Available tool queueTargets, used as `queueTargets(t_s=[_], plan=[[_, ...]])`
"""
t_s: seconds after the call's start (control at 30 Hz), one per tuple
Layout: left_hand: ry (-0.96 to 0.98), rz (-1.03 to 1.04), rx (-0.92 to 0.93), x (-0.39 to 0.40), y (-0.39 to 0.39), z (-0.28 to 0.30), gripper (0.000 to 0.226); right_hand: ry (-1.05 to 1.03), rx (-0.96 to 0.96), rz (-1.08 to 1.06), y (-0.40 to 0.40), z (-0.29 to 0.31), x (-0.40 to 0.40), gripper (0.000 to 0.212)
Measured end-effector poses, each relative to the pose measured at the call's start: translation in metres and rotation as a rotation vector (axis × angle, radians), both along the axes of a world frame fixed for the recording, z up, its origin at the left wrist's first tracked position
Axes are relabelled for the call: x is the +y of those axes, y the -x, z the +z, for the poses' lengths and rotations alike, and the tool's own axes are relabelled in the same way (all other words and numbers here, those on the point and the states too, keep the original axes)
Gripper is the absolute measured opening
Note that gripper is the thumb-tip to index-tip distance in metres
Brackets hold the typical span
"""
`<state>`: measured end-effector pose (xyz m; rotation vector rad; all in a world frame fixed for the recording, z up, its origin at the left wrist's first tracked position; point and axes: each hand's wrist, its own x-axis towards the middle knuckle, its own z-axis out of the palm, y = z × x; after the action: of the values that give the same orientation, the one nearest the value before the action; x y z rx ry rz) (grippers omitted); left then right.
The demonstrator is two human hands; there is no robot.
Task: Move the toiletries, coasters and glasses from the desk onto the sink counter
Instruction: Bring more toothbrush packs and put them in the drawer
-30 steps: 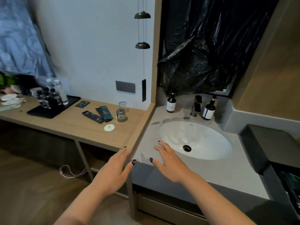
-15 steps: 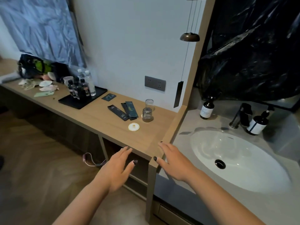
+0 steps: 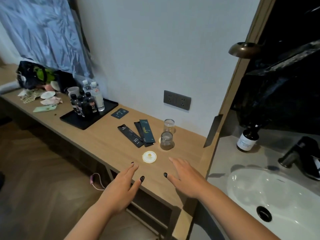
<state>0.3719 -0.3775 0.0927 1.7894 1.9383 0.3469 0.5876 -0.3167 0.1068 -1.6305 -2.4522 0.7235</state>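
The things to be moved all lie on the wooden desk [image 3: 97,141], none yet lifted. Nearest the person is a round white coaster [image 3: 149,156], lying flat by itself. Just behind it stand two clear glasses: the near glass [image 3: 167,141], which seems to sit on a second coaster whose pale edge shows at its left foot, and the far glass [image 3: 169,125] close to the wall. To their left lie three dark toiletry packets [image 3: 138,134], two of them overlapping, and farther back a small dark square card [image 3: 119,113], perhaps a coaster or a sachet.

Both hands hover low over the desk's front edge with fingers straight and spread, holding nothing. The left hand [image 3: 121,189] is just short of the white coaster; the right hand [image 3: 186,177] reaches toward the near glass. The step in hand looks like the first pick-up. The next move probably calls for pinching the thin coaster at its rim, since it lies flush with the wood, or closing round the near glass and carrying it right, over the raised wooden divider [image 3: 213,153], to the grey sink counter [image 3: 218,170].

The print on the packets is mostly too small to read. The sink basin [image 3: 277,196] is cut off at the right and bottom edges. Whether the glasses hold anything cannot be told.
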Motion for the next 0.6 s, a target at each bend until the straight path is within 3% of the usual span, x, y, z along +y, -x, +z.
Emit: queueTargets(t_s=[0.23,0.6], plan=[[0.054,0.013,-0.072,0.045,0.041,-0.017,0.063,0.042,-0.028,0.058,0.033,-0.008,0.049,0.063],[0.131,-0.162,-0.095,0.182,0.137,-0.046,0.061,0.119,-0.008,-0.128,0.124,-0.05,0.15,0.066]])
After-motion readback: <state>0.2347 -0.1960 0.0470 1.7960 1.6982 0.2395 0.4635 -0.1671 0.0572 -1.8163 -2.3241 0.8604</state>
